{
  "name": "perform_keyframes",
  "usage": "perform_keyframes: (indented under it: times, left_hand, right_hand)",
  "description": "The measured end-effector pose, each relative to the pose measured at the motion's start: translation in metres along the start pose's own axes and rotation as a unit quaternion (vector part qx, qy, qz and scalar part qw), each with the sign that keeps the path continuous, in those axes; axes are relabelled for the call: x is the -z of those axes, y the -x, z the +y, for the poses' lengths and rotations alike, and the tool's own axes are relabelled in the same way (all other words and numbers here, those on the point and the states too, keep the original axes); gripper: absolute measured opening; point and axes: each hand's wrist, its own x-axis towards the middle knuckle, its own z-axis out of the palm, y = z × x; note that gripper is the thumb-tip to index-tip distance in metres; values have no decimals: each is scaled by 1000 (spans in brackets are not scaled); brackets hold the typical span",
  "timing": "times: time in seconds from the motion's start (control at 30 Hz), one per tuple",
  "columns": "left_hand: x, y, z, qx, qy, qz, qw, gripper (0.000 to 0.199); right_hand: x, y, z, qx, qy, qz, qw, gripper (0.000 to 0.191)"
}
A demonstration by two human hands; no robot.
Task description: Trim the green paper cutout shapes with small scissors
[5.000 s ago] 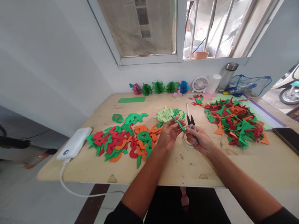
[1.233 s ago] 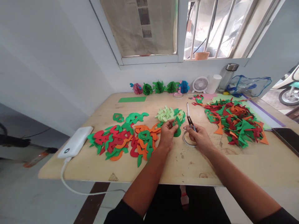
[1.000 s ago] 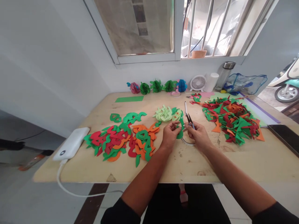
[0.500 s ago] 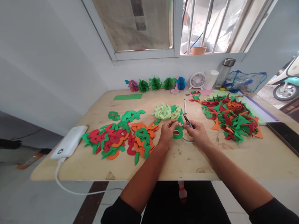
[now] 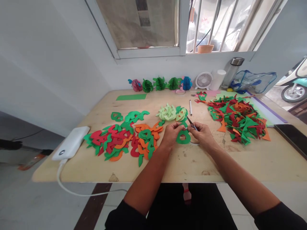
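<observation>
My left hand [image 5: 172, 133] is closed in a pinch, its fingertips close to those of my right hand. Something small and pale shows between the fingertips, too small to name. My right hand [image 5: 201, 133] is closed around a dark, pointed scissors-like tool [image 5: 191, 122], its tip angled up and left. Just beneath the fingers lies a green paper cutout [image 5: 180, 140] with a hole in its rounded end. A thin pale ring [image 5: 194, 143] lies partly hidden by my right hand. Pale green cutouts [image 5: 167, 113] are heaped just beyond.
Red, green and orange cutouts [image 5: 112, 139] spread to the left, near a white power bank [image 5: 71, 143] with a cable. A scrap heap [image 5: 242, 123], phone [image 5: 291, 137], pen [image 5: 190, 107], small fan [image 5: 203, 80], bottle [image 5: 232, 72] and paper figures [image 5: 159, 83] surround the workspace.
The view has tilted slightly. My hands stay close together with the tool in the right; more of the green cutout's rounded end and hole now shows below them.
</observation>
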Motion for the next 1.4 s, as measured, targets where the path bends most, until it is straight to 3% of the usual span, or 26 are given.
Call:
perform_keyframes:
  times: [0.8, 1.4]
  left_hand:
    - [-4, 3, -3, -11, 11, -42, 999, 24]
    - [-5, 2, -2, -15, 0, -37, 999, 29]
  right_hand:
    - [3, -4, 15, 36, 14, 41, 998, 27]
    - [5, -5, 18, 72, 44, 50, 995, 23]
